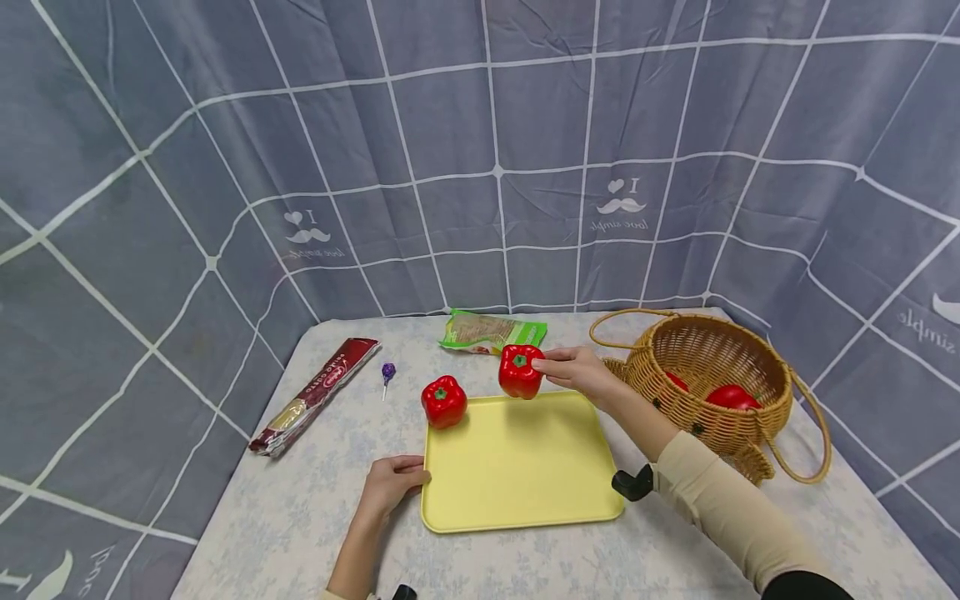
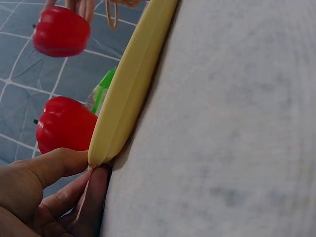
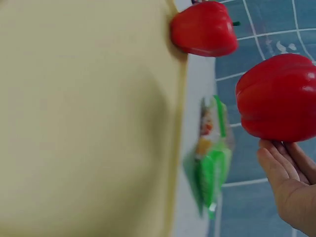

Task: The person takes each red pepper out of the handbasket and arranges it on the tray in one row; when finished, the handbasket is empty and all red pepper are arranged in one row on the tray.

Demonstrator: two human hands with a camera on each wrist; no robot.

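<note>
My right hand (image 1: pixel 576 373) holds a red bell pepper (image 1: pixel 521 372) by its right side, above the far edge of a yellow tray (image 1: pixel 525 475). In the right wrist view, the fingers support that pepper (image 3: pixel 279 98) from below, over the table. A second red bell pepper (image 1: pixel 444 402) rests at the tray's far left corner. The tray's left edge is pinched by my left hand (image 1: pixel 393 485); the left wrist view has the thumb (image 2: pixel 61 165) on the rim and fingers beneath it.
To the right stands a wicker basket (image 1: pixel 660 408) with red items (image 1: pixel 731 397) inside. A green-edged packet (image 1: pixel 491 332) lies behind the tray. On the left are a long dark-red packet (image 1: pixel 318 396) and a purple lollipop (image 1: pixel 387 372). A grid-patterned curtain (image 1: pixel 450 208) surrounds the table.
</note>
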